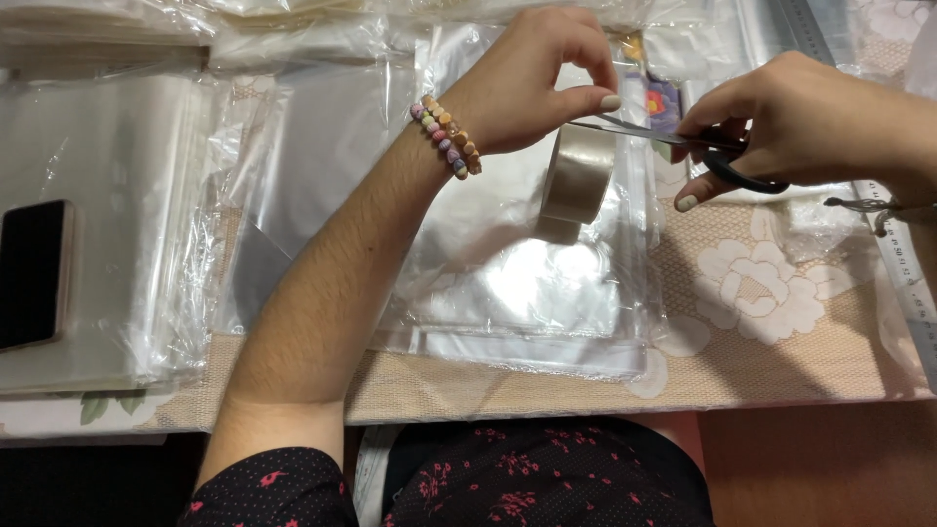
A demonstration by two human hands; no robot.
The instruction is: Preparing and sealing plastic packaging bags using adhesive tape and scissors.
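Person is wearing: dark short-sleeved top [283, 488] with small red floral print; pastel beaded bracelet [447, 137] on left wrist (two strands); pale-polished nails.

— How many rolls of tape?
— One roll of clear tape [576, 183], standing on edge.
— Scissors?
— One pair of scissors [698, 148], black-handled.
— Phones?
— One phone [34, 275], dark screen up.
— Rulers?
— One metal ruler [903, 256] along the right side.
— Bracelets?
— One beaded bracelet [447, 135]. The clear plastic bags [508, 283] overlap; several, no exact count possible.

A home craft table: floral tablecloth [771, 293], stacked clear bags [107, 224], phone [34, 273].
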